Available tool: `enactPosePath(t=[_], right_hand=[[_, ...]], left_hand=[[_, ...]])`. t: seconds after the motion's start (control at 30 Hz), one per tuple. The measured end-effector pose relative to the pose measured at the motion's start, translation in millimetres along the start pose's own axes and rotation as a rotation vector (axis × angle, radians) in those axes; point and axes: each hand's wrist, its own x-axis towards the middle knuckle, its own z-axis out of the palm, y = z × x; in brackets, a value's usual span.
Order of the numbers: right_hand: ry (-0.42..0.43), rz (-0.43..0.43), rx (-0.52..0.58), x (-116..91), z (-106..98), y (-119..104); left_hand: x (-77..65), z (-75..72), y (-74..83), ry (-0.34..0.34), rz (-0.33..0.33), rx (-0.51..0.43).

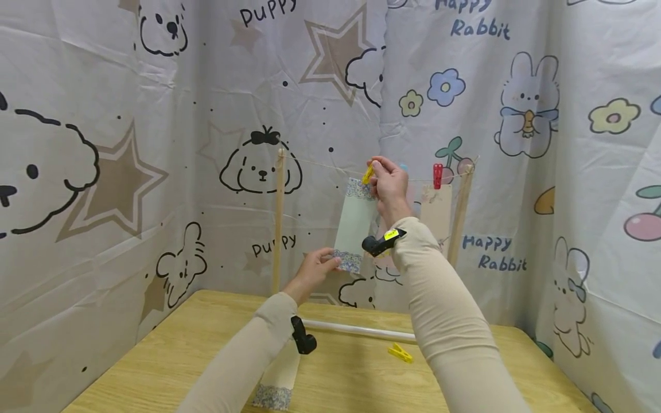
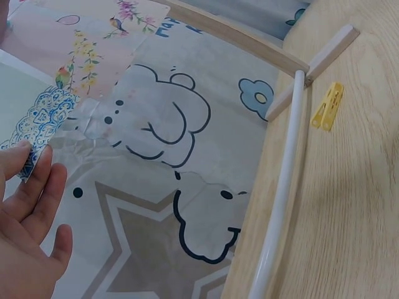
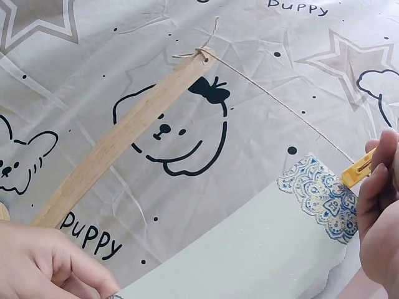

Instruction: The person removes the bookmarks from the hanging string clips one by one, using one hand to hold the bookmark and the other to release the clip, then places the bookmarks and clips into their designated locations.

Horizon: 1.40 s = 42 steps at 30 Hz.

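A pale green paper card [image 1: 354, 221] with blue lace-pattern ends hangs at a tilt by the string [image 3: 274, 99]. My right hand [image 1: 389, 184] pinches a yellow clothespin [image 1: 368, 174] at the card's top edge, by the string. Lower down, my left hand [image 1: 316, 269] pinches the card's bottom corner between thumb and fingers, as the left wrist view shows at the blue lace end [image 2: 47, 121]. To the right, a red clothespin [image 1: 438, 175] holds a beige card [image 1: 435, 215] on the string. Behind my right wrist, a pink floral card [image 2: 93, 43] is partly hidden.
Wooden posts, one on the left [image 1: 279, 223] and one on the right [image 1: 461, 215], carry the string. A white rod [image 1: 356, 329] runs along the base. On the table [image 1: 170, 355] lie a loose yellow clothespin [image 1: 400, 353] and a lace-ended card [image 1: 276, 381], partly under my left arm.
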Motion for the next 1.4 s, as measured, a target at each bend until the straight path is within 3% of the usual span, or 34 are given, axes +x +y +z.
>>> enactPosePath(t=[0.3,0.63,1.4], right_hand=[[0.014,-0.043,-0.001,0.1,-3.0,-2.3],[0.027,-0.039,0.029,1.4,-3.2,-10.2],[-0.024,-0.005,0.011,-3.0,-1.3,-30.7]], left_hand=[[0.5,2.2,-3.7,-0.005,-0.002,-0.028],[0.2,1.6,-1.7,-0.008,-0.024,-0.040],[-3.3,-5.9,6.7,0.013,-0.005,-0.035]])
